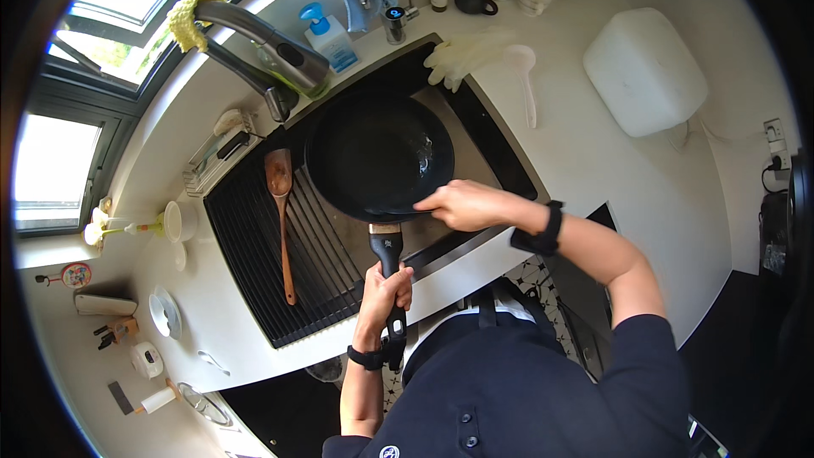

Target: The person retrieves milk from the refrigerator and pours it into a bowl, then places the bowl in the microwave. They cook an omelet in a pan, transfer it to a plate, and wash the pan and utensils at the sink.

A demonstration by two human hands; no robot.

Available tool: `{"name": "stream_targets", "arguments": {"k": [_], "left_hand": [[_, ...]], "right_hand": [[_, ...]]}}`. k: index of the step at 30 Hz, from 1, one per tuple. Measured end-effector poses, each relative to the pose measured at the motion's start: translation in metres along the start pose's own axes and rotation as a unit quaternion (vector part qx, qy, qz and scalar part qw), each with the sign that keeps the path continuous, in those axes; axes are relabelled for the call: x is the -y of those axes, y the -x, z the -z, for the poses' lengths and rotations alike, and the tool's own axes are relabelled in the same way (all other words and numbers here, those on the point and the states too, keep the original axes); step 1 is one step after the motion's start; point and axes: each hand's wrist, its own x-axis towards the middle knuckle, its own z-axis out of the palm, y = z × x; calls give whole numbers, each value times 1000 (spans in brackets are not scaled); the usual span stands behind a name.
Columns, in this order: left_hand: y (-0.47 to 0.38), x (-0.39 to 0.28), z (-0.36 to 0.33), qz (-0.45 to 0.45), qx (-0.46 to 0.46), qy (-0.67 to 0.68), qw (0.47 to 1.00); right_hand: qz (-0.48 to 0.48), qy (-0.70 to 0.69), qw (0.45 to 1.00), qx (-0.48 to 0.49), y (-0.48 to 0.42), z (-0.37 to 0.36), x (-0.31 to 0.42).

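Note:
My left hand (385, 296) is wrapped around the black handle (386, 243) of a frying pan. The dark round pan (375, 152) is held over the sink (439, 238), and a wet, shiny patch shows on the right of its inner surface. My right hand (467, 205) reaches in from the right, fingers bent, one fingertip at the pan's near rim. Whether anything thin is pinched under those fingers is hidden. To the left, a wooden spatula (282, 203) lies on the black roll-up drying rack (254, 280) across the sink.
A grey faucet (273, 44) with a yellow cloth (191, 22) arches behind the pan. A pump bottle (334, 44) stands near it. Pale rubber gloves (467, 57) and a light pink ladle (526, 83) lie right of the sink, with a white plastic container (645, 73) beyond.

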Motion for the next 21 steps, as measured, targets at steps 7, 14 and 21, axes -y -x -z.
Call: {"name": "stream_targets", "arguments": {"k": [7,14,21], "left_hand": [[3,3,-8,-13,22,-36,999],[5,0,1,-13,11,-26,1000],[-1,-2,-4,7,25,-38,999]], "right_hand": [[-17,247,902,-353,-111,-13,-14],[-33,377,922,-88,-11,16,-31],[40,-83,980,-179,-64,-19,5]]}}
